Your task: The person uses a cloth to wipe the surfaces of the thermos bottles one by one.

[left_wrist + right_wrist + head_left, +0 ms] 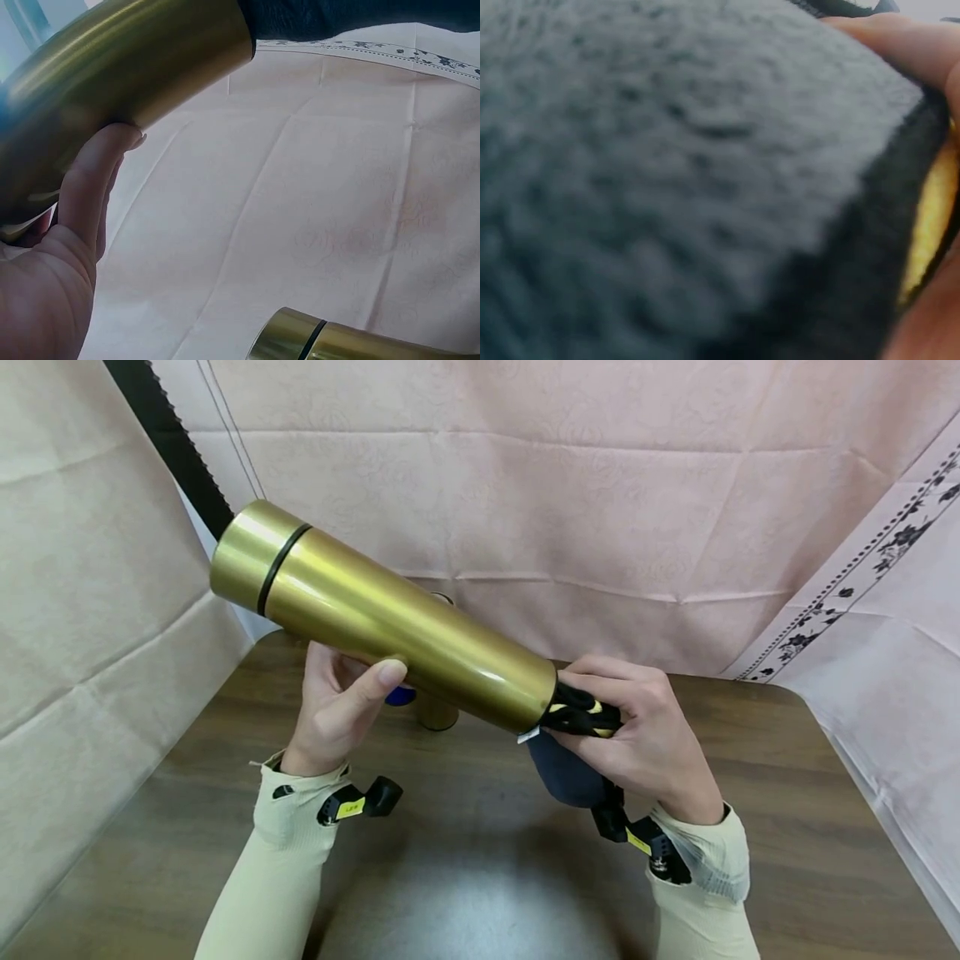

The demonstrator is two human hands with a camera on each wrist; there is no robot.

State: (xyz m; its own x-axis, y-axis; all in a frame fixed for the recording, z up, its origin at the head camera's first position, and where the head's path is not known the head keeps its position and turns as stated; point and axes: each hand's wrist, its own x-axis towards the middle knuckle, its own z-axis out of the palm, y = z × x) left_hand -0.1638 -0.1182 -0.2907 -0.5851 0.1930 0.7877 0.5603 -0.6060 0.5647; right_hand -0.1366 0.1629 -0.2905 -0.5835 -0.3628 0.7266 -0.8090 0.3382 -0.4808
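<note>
Gold flask held tilted across the table, a cloth at its end

The gold flask [405, 618] is held from upper left to centre right of the head view, gripped from below by the left hand [330, 714]. A dark, yellow-trimmed cloth [566, 772] is grasped by the right hand [645, 727] against its lower right end. Behind, near the centre, a second gold cylinder [437, 713] is largely hidden by the flask, and a blue object [401, 696] is partly covered. Below, a brown wood-grain table [480, 860] is seen, enclosed by creased pinkish sheeting [585, 510]; a black strip [168, 439] is seen upper left, a floral border [847, 585] right.
</note>
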